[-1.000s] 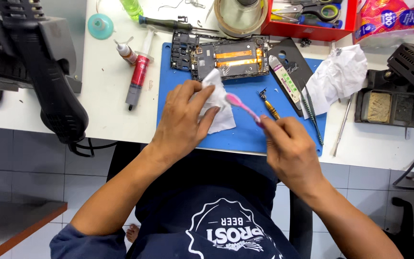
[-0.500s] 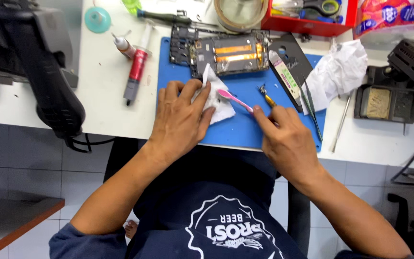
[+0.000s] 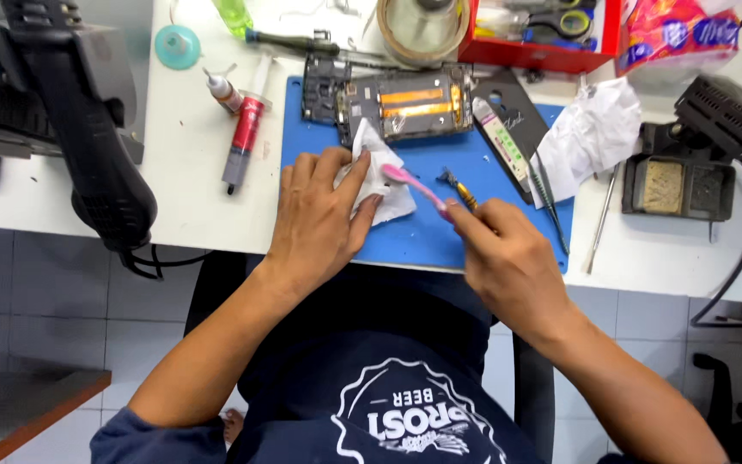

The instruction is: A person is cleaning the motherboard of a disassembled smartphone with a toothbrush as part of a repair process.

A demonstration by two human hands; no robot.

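Pressing a white tissue [image 3: 381, 185] flat on the blue mat [image 3: 422, 232] with spread fingers, the left hand [image 3: 319, 215] holds it while the right hand [image 3: 508, 258], fingers closed, rubs a pink toothbrush [image 3: 414, 185] on it, cleaning seemingly unfinished.
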